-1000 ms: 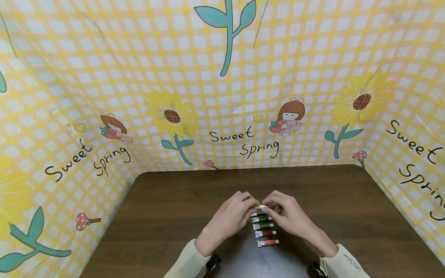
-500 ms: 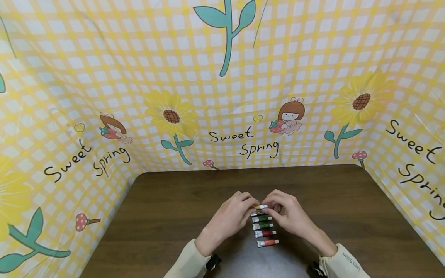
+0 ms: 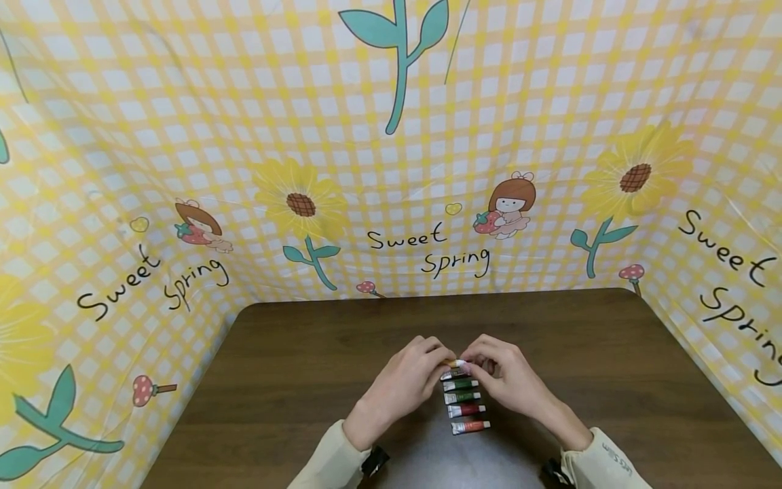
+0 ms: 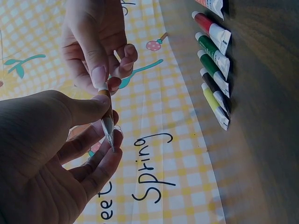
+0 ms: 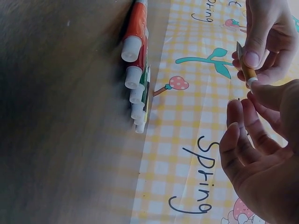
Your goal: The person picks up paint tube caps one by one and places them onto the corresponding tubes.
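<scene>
A small ochre paint tube [image 5: 248, 71] with a white cap [image 5: 252, 82] is held up off the table between both hands. My left hand [image 3: 406, 380] pinches its body between thumb and fingers, with the silvery crimped end of the tube pointing back across those fingers in the left wrist view. At the other end my right hand [image 3: 513, 379] pinches the cap between thumb and index finger, its other fingers loosely bent. Just below the hands several paint tubes lie in a row: an orange tube [image 3: 470, 427], a red tube [image 3: 467, 411], two green ones, a dark tube [image 4: 213, 85] and a yellow tube [image 4: 213, 103].
The brown wooden table [image 3: 293, 394] carries the row, all caps facing right in the head view. A yellow checked cloth [image 3: 391, 170] with flowers and lettering rises behind the table and along both sides.
Half a second ago the right fingertips were drawn slightly off the cap, showing more of it; now they cover it again. The left hand and the row of tubes stay put.
</scene>
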`<control>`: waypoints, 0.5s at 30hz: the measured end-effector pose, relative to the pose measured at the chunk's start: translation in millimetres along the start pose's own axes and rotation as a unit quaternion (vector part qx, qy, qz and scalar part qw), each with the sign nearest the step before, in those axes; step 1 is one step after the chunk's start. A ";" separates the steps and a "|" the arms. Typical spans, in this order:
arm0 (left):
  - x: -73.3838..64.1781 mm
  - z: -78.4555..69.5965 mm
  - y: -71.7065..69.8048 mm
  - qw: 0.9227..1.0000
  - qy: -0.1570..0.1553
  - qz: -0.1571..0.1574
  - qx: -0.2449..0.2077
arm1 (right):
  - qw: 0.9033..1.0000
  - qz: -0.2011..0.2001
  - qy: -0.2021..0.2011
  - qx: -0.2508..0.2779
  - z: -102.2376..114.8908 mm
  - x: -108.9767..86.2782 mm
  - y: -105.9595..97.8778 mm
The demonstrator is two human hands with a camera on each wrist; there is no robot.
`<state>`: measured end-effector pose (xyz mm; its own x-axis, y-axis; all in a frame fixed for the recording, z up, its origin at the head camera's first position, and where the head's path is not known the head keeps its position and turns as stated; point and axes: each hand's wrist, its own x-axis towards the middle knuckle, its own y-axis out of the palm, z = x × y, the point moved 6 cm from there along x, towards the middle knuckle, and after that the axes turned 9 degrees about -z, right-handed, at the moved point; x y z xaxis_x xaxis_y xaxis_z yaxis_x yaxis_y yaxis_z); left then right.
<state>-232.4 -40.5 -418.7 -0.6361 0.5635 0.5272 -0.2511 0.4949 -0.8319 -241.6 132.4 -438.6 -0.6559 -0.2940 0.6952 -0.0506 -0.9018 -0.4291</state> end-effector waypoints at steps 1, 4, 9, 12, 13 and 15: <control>0.0 0.1 0.1 1.000 -0.001 0.000 -0.001 | 1.000 0.001 0.002 -0.001 -0.3 -0.1 0.1; 0.2 -0.1 -0.2 1.000 -0.003 0.001 -0.002 | 1.000 0.005 0.010 -0.003 -1.3 -0.5 0.5; 0.2 -0.2 0.0 1.000 -0.003 0.001 -0.004 | 1.000 0.010 0.016 -0.007 -2.7 -1.0 1.4; 0.1 -0.3 0.0 1.000 -0.001 0.000 -0.005 | 1.000 0.014 0.022 -0.007 -3.8 -1.4 2.1; 0.0 -0.4 0.0 1.000 0.000 -0.001 -0.005 | 1.000 0.016 0.023 -0.006 -4.2 -1.6 2.4; -0.2 -0.4 0.2 1.000 0.001 -0.002 -0.006 | 0.999 0.019 0.027 -0.006 -4.9 -1.9 2.8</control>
<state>-232.0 -40.3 -418.9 -0.6338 0.5627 0.5308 -0.2443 0.5054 -0.8276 -244.2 132.0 -444.0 -0.6978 -0.3107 0.6454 -0.0326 -0.8864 -0.4618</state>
